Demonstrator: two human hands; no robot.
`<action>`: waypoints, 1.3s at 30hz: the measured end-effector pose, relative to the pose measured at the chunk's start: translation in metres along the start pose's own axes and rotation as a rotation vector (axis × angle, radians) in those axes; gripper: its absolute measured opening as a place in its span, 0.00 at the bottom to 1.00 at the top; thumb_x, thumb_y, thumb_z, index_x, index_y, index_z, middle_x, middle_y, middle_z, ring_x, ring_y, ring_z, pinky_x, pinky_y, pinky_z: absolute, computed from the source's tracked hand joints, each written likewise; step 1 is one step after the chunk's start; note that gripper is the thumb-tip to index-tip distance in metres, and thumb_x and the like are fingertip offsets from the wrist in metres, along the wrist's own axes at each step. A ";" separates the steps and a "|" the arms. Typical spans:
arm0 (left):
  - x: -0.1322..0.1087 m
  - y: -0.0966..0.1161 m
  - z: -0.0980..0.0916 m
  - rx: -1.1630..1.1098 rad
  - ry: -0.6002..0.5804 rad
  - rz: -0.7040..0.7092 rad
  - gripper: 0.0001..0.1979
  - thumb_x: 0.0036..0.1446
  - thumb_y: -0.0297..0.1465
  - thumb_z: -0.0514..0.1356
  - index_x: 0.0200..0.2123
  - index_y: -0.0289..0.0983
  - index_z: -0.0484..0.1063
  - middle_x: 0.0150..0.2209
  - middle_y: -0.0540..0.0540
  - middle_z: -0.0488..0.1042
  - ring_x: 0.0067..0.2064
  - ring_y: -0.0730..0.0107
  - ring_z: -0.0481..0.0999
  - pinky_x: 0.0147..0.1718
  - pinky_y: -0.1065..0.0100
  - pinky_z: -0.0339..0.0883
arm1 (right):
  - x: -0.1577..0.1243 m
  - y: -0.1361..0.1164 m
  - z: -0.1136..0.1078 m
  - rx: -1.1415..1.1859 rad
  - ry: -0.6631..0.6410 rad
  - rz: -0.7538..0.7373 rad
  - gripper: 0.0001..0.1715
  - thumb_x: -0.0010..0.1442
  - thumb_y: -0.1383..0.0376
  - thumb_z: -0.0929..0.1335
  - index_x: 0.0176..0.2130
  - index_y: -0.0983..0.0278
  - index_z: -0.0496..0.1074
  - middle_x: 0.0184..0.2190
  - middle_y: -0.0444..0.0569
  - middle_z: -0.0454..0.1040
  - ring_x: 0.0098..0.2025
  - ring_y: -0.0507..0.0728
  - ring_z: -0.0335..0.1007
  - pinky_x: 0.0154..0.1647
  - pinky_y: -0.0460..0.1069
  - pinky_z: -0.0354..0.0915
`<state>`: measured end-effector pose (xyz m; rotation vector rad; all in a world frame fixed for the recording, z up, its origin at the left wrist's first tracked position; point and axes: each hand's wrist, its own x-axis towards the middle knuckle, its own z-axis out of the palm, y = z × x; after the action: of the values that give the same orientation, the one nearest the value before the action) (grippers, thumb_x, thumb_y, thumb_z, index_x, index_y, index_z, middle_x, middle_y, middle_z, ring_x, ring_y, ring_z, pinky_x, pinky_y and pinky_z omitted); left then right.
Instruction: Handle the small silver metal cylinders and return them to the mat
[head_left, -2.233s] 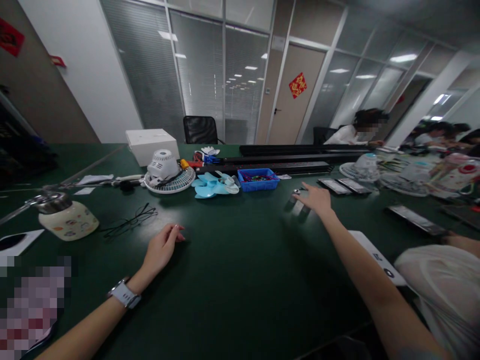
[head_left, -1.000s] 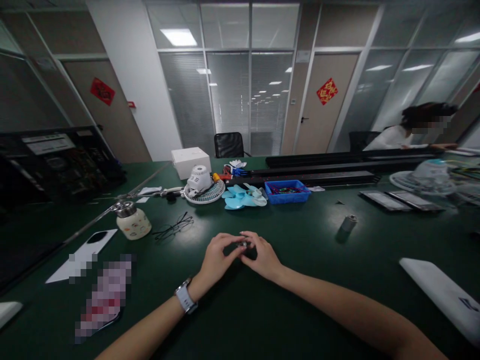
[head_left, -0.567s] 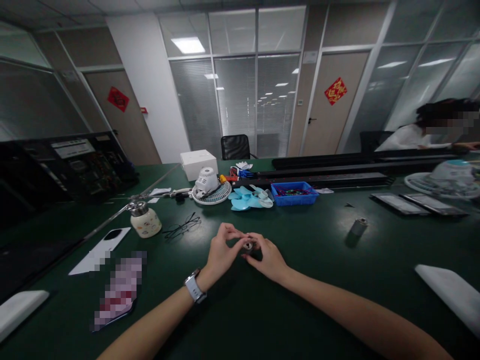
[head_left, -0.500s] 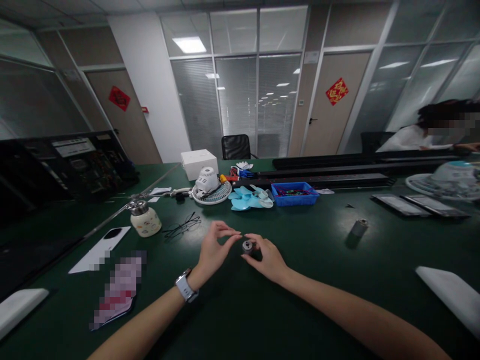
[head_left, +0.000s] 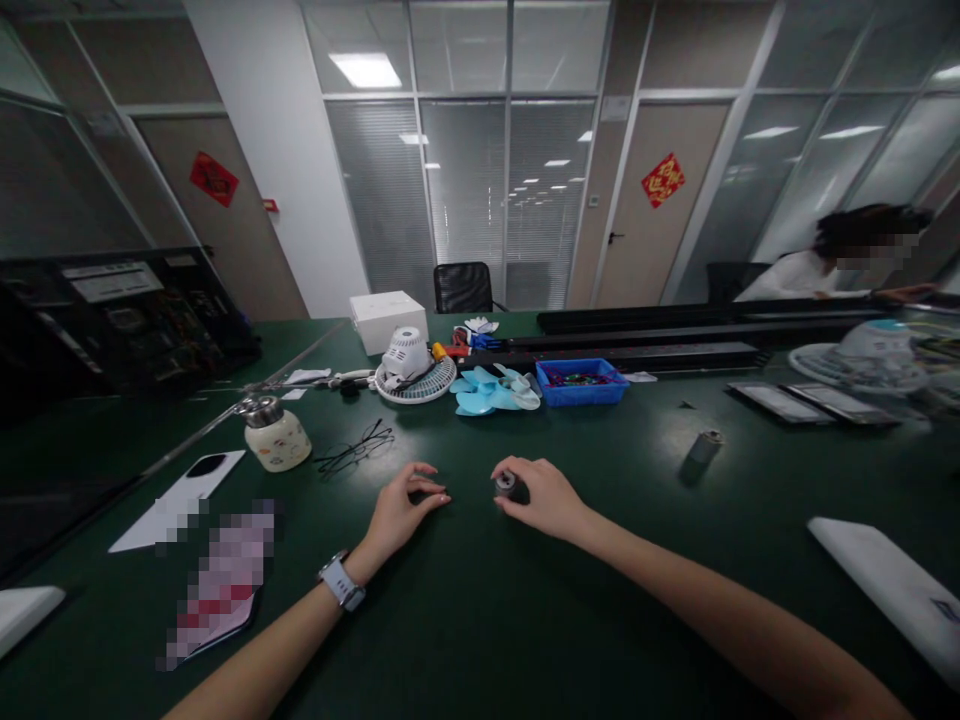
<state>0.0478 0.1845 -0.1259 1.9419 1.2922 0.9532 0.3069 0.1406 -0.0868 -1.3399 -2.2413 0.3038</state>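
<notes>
My right hand [head_left: 541,496] rests on the green table [head_left: 480,620] with its fingers closed round a small grey metal cylinder [head_left: 505,484]. A hand's width to the left, my left hand [head_left: 401,509], with a watch on its wrist, lies on the table with its fingers curled down; whether they hold anything is hidden. A second small grey cylinder [head_left: 702,447] stands alone on the table, further right.
Beyond my hands lie black glasses [head_left: 354,449], a white fan motor on its grille [head_left: 411,368], blue fan blades [head_left: 491,390] and a blue parts tray [head_left: 581,381]. A small jar [head_left: 271,434] and a phone [head_left: 180,484] sit left. A person [head_left: 832,262] sits at far right.
My hands came together over the small cylinder and have now parted. The left hand dropped to the table on the left while the right kept the cylinder.
</notes>
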 end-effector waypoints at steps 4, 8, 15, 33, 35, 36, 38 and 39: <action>0.000 0.002 -0.002 0.019 0.046 -0.056 0.19 0.56 0.43 0.57 0.46 0.39 0.65 0.40 0.44 0.80 0.43 0.60 0.79 0.40 0.61 0.68 | 0.001 0.050 -0.046 -0.269 -0.078 0.163 0.19 0.53 0.58 0.70 0.44 0.58 0.68 0.40 0.46 0.76 0.43 0.58 0.72 0.48 0.55 0.59; 0.001 0.002 -0.003 0.024 0.086 -0.086 0.17 0.60 0.42 0.48 0.45 0.39 0.66 0.39 0.44 0.80 0.43 0.60 0.78 0.43 0.60 0.66 | 0.001 0.118 -0.097 -0.565 -0.167 0.520 0.21 0.52 0.59 0.70 0.46 0.59 0.68 0.42 0.49 0.77 0.46 0.60 0.72 0.48 0.53 0.59; -0.001 0.003 -0.003 0.029 0.084 -0.069 0.15 0.57 0.36 0.44 0.27 0.39 0.66 0.35 0.46 0.79 0.41 0.61 0.77 0.43 0.62 0.65 | -0.001 0.189 -0.152 -0.724 -0.161 0.888 0.19 0.48 0.62 0.71 0.42 0.62 0.71 0.42 0.55 0.76 0.47 0.64 0.71 0.47 0.58 0.60; -0.005 0.001 -0.004 0.135 0.223 -0.133 0.15 0.49 0.37 0.43 0.14 0.40 0.54 0.15 0.53 0.56 0.21 0.70 0.60 0.23 0.70 0.51 | 0.048 -0.023 0.066 -0.073 -0.017 -0.195 0.19 0.59 0.53 0.66 0.46 0.58 0.75 0.45 0.48 0.76 0.47 0.57 0.67 0.45 0.52 0.59; -0.007 0.001 -0.005 0.148 0.223 -0.121 0.15 0.49 0.37 0.43 0.14 0.40 0.53 0.15 0.53 0.55 0.21 0.71 0.60 0.24 0.70 0.50 | 0.055 -0.026 0.080 -0.072 0.011 -0.204 0.13 0.61 0.57 0.66 0.42 0.58 0.77 0.43 0.47 0.77 0.45 0.56 0.68 0.45 0.52 0.59; -0.008 0.002 -0.005 0.156 0.216 -0.118 0.15 0.49 0.37 0.43 0.14 0.40 0.53 0.16 0.53 0.54 0.21 0.71 0.59 0.24 0.70 0.50 | 0.056 -0.026 0.082 -0.069 0.018 -0.214 0.12 0.61 0.58 0.66 0.41 0.58 0.77 0.41 0.46 0.77 0.44 0.56 0.68 0.44 0.52 0.60; -0.008 0.003 -0.005 0.173 0.200 -0.122 0.15 0.50 0.37 0.43 0.14 0.40 0.53 0.16 0.53 0.54 0.21 0.72 0.59 0.23 0.70 0.50 | 0.056 -0.021 0.074 -0.050 0.034 -0.233 0.12 0.62 0.60 0.65 0.40 0.58 0.77 0.39 0.46 0.78 0.42 0.55 0.69 0.44 0.52 0.61; -0.008 0.003 -0.005 0.180 0.191 -0.126 0.15 0.50 0.37 0.43 0.15 0.40 0.53 0.16 0.53 0.54 0.21 0.72 0.59 0.23 0.71 0.50 | 0.054 -0.015 0.064 -0.033 0.051 -0.233 0.12 0.62 0.60 0.65 0.41 0.58 0.77 0.38 0.46 0.78 0.42 0.55 0.70 0.44 0.52 0.62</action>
<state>0.0431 0.1761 -0.1227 1.9113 1.6393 1.0087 0.2412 0.1840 -0.1175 -1.0749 -2.3396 0.1486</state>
